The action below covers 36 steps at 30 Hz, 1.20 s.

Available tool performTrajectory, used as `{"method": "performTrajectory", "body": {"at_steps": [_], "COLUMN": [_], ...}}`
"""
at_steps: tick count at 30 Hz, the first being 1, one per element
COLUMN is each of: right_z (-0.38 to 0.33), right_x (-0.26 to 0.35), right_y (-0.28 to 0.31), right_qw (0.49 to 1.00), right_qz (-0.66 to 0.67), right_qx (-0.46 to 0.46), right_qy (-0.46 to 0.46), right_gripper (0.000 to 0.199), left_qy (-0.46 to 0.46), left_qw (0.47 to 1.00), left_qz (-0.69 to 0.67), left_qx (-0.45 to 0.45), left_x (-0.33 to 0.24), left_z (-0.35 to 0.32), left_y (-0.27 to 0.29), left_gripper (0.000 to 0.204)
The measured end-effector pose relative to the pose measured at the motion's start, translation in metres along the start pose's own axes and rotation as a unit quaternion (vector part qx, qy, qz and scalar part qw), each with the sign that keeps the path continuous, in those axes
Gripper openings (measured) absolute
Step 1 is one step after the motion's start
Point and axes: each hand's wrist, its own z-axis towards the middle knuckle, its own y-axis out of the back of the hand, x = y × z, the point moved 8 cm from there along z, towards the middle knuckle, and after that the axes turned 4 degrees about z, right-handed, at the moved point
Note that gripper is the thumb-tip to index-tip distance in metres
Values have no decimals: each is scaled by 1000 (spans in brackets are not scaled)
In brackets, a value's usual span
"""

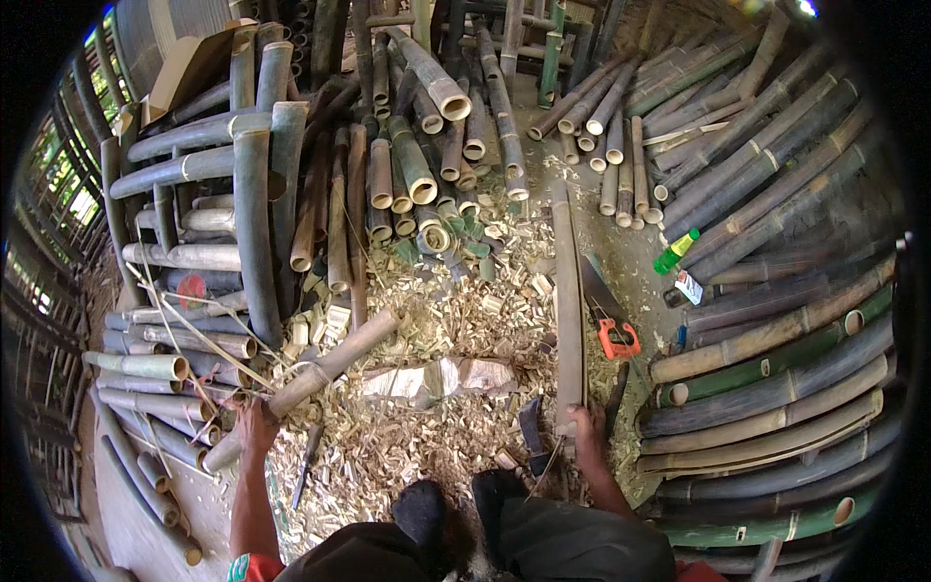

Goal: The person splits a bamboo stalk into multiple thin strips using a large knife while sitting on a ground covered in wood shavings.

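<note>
My left hand (257,427) is closed around a short bamboo pole (335,361), which slants up to the right over the wood chips. In my right hand (588,427) is the lower end of a long bamboo length (565,281); it points straight away from me, and its far end lies by the stacked poles. Close to the right hand lies a dark curved blade (530,427). A handsaw with an orange handle (619,339) rests just right of the long bamboo. A slim knife-like tool (308,466) lies right of my left forearm.
Wood chips (436,436) cover the ground around my feet, with a pale hewn log (441,378) among them. Bamboo poles are stacked at left (257,223), at the back (412,165) and along the right (776,388). A green bottle (676,252) stands by the right stack.
</note>
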Motion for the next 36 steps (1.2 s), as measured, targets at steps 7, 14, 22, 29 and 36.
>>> {"method": "performTrajectory", "body": {"at_steps": [7,14,22,29,36], "right_z": [80,184,322,383,448], "right_x": [19,56,61,123,109], "right_y": [-3,-16,-2,-79,-128], "right_qw": [999,992,971,965,982], "right_qz": [-1,-78,-219,-231,-146], "right_qx": [-41,-26,-39,5,-15], "right_qy": [5,96,91,125,117], "right_gripper": [41,45,79,43,56], "left_qy": [29,145,189,209,190], "left_qw": [994,962,823,817,795], "left_qz": [-110,-228,-536,-531,-566], "left_qx": [3,-37,21,77,107], "left_x": [-46,-24,-116,-147,-187], "left_z": [-4,-42,-22,-16,-12], "left_y": [66,81,94,84,74], "left_gripper": [48,65,43,84,61]}}
